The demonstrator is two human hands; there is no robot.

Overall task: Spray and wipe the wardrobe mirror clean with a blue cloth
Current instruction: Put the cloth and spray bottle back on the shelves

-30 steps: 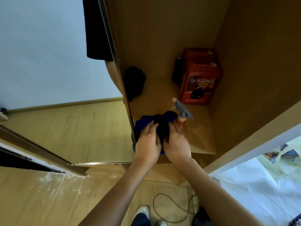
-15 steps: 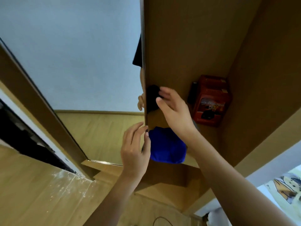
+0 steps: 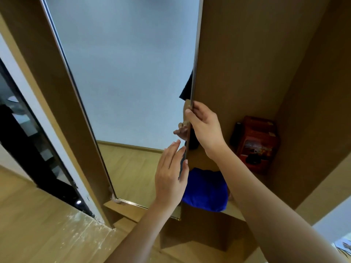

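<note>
Your right hand (image 3: 204, 128) moved off the shelf, now gripping mirror door (image 3: 129, 76) edge; left hand (image 3: 170, 175) flat, fingers straight, pressing glass w/ nothing held.

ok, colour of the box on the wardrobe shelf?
Red-orange box with a dark printed picture on its front; seen in the head view, the only one here.

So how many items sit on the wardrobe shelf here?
3: a folded blue cloth at the front, a red box at the back, a black item beside it; others may be hidden.

Glossy glass mirror (image 3: 125, 76) in thin metal edging, matt wood-grain wardrobe panels (image 3: 247, 54), plush blue cloth (image 3: 207, 188).
</note>
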